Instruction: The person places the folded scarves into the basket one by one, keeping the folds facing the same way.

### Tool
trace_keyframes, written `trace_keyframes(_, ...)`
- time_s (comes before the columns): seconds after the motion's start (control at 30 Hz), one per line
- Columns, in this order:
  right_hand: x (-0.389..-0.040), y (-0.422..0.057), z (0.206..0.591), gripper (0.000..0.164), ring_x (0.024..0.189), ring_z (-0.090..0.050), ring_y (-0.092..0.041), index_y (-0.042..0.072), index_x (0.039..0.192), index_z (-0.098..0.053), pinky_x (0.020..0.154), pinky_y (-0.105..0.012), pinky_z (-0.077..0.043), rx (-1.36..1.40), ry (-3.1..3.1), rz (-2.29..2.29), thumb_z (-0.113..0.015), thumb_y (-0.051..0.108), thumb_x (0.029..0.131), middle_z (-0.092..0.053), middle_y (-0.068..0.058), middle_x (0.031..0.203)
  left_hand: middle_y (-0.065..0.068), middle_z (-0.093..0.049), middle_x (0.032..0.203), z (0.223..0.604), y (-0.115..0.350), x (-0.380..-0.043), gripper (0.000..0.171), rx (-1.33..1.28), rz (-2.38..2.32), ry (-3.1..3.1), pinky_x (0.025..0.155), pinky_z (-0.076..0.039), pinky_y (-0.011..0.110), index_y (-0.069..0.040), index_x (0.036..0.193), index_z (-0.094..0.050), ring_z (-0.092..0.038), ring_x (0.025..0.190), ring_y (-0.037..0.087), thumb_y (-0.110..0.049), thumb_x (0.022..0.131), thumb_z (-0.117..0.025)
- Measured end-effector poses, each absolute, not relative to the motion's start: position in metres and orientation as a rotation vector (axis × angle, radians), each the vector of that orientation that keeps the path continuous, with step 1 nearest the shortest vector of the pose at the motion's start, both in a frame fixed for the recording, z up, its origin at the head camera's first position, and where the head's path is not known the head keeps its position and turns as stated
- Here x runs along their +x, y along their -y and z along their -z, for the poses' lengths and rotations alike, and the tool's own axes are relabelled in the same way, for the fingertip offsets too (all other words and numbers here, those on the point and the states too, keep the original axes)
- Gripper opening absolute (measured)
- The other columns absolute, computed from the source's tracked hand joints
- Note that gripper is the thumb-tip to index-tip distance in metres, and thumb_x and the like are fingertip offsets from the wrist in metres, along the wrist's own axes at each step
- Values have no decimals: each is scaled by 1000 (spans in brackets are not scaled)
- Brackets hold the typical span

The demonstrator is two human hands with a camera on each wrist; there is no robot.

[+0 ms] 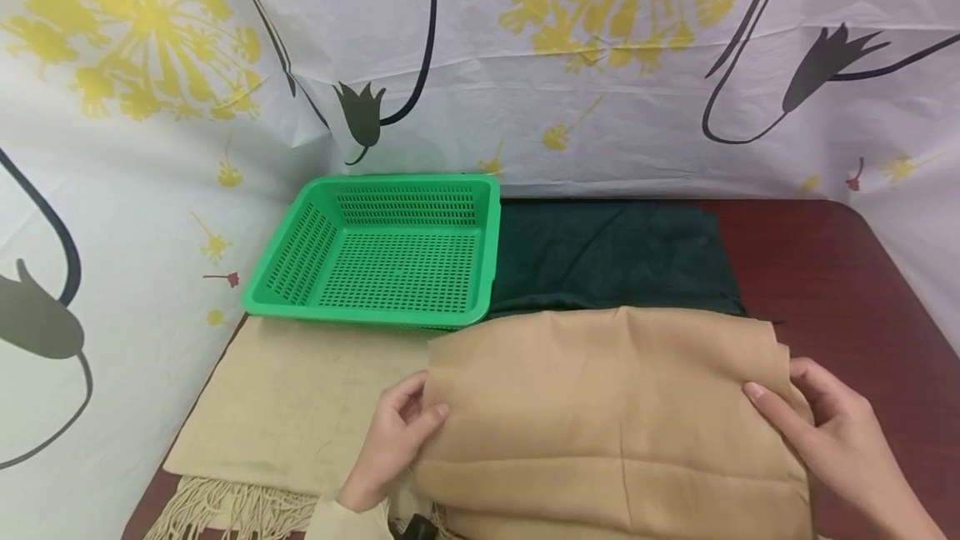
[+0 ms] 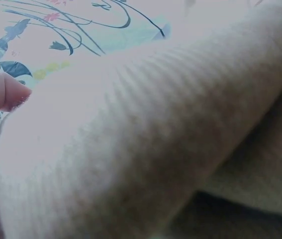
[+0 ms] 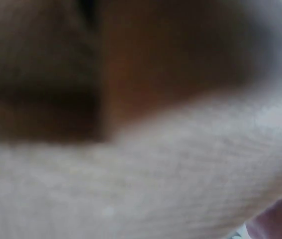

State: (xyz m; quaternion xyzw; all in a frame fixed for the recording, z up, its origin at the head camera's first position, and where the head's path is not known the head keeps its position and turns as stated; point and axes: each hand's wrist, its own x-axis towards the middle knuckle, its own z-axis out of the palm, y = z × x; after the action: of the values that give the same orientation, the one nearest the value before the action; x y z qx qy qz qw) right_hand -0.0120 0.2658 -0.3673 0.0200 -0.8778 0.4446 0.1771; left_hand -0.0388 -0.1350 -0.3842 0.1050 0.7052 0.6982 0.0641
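A folded tan cloth spans the front right of the head view, crossed by fold creases, its upper edge raised in a slight wave. My left hand pinches its left side, with the thumb on the near face. At the opposite side, my right hand grips the cloth, thumb in front and fingers behind. Pale ribbed fabric fills most of the left wrist view, with fingertips at its left. The right wrist view is mostly blurred fabric; a bit of the hand shows at its lower right corner.
A green perforated basket stands at the back left of the dark red table. Under its front lies a fringed cream cloth. A dark green folded cloth lies behind the tan one. Flower-patterned white sheeting hangs around.
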Motion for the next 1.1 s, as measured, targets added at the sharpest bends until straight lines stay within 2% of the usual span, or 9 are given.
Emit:
trace_keyframes(0.23, -19, -262, 363, 20, 65, -45, -1, 9, 81, -55, 54, -14, -35, 71, 2482, -1300, -66, -6, 74, -53, 8, 72, 15, -57, 98, 385, 139, -39, 33, 288, -2127, -2181, 71, -49, 29, 11, 111, -51, -57, 84, 16, 6, 79, -55)
trace_keyframes(0.4, -23, -260, 361, 18, 69, -48, -1, 7, 85, -56, 57, -13, -37, 110, 2482, -1328, -65, -6, 75, -56, 6, 78, 19, -56, 98, 382, 142, -39, 34, 255, -2146, -2220, 70, -50, 27, 12, 111, -51, -57, 82, 15, 8, 78, -55)
trace_keyframes(0.53, -27, -258, 360, 16, 65, -51, -2, 7, 87, -57, 55, -14, -40, 95, 2506, -1355, -64, -3, 77, -57, 6, 81, 20, -54, 100, 379, 145, -42, 34, 253, -2137, -2260, 71, -49, 26, 12, 113, -49, -56, 84, 15, 8, 79, -54)
trace_keyframes(0.77, -36, -254, 352, 11, 44, -53, -11, 9, 88, -54, 44, -21, -42, 25, 2601, -1395, -62, 7, 82, -57, 4, 62, 20, -52, 105, 374, 149, -45, 36, 169, -2100, -2280, 75, -47, 25, 9, 117, -46, -54, 90, 14, 5, 82, -53)
trace_keyframes(1.1, -45, -251, 349, 8, 43, -57, -16, 8, 88, -52, 41, -28, -45, 85, 2636, -1517, -59, 8, 85, -60, -1, 59, 19, -52, 102, 373, 158, -52, 35, 192, -2093, -2334, 72, -48, 26, 10, 116, -47, -55, 86, 13, 7, 81, -53)
